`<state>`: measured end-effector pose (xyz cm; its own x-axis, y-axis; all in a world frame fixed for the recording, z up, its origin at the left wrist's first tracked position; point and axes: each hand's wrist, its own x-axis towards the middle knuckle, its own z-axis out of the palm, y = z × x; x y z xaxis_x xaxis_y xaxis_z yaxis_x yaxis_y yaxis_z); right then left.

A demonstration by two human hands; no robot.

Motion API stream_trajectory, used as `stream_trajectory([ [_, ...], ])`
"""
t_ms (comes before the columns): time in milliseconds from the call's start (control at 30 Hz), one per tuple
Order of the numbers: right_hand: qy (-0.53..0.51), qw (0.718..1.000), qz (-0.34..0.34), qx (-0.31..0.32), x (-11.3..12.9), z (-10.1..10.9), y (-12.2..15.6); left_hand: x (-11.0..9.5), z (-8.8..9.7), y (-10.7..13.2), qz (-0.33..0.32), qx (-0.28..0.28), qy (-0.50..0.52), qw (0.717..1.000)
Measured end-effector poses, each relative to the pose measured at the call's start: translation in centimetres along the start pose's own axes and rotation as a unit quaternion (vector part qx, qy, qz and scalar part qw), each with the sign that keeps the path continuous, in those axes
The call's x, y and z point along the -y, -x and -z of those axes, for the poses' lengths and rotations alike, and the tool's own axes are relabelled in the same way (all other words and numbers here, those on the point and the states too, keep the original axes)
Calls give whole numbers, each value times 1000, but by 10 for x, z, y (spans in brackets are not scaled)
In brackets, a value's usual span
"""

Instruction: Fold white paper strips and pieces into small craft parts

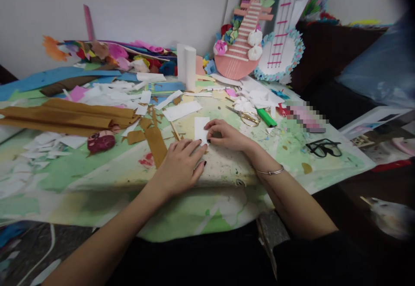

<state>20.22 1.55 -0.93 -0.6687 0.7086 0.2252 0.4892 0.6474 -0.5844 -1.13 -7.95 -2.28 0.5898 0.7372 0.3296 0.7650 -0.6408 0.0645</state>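
A small white paper strip (201,126) lies on the cloth-covered table in front of me. My left hand (181,165) rests palm down, with its fingers stretched out and the tips at the strip's lower left edge. At the strip's right edge my right hand (228,135) has its fingers bent, thumb and forefinger pinched at the paper. The strip's lower end is partly hidden by my fingers. Just left of my left hand are a thin wooden stick (175,130) and a piece of brown crepe paper (156,145).
Gold-handled scissors (249,118), a green glue or marker-like tube (266,117) and glasses (324,148) lie to the right. A long brown crepe sheet (65,117) and a dark red patterned lump (101,142) are left. Decorated paper instruments (241,56) lean at the back.
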Motion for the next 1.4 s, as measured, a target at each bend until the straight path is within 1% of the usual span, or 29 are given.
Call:
stream_trajectory([
  [167,3,1000,-3,2,0,-1,1,-1,0,1,-2,0,-7,1000],
  [400,-1,1000,-1,-6,-2,-2,1,-2,3,-1,-5,24,5,1000],
  [700,1,1000,-10,-2,1,-2,2,-2,3,-1,-6,17,15,1000],
  [900,5,1000,-13,-5,2,-2,2,-2,2,0,-17,10,3,1000],
  [1100,0,1000,-6,-23,0,-1,1,-1,3,-2,-12,17,0,1000],
  [1233,-13,999,-27,-39,-5,2,-2,-1,4,-2,-7,16,6,1000],
  [1400,-50,997,-38,-48,-8,2,-4,-3,5,-4,5,14,11,1000],
])
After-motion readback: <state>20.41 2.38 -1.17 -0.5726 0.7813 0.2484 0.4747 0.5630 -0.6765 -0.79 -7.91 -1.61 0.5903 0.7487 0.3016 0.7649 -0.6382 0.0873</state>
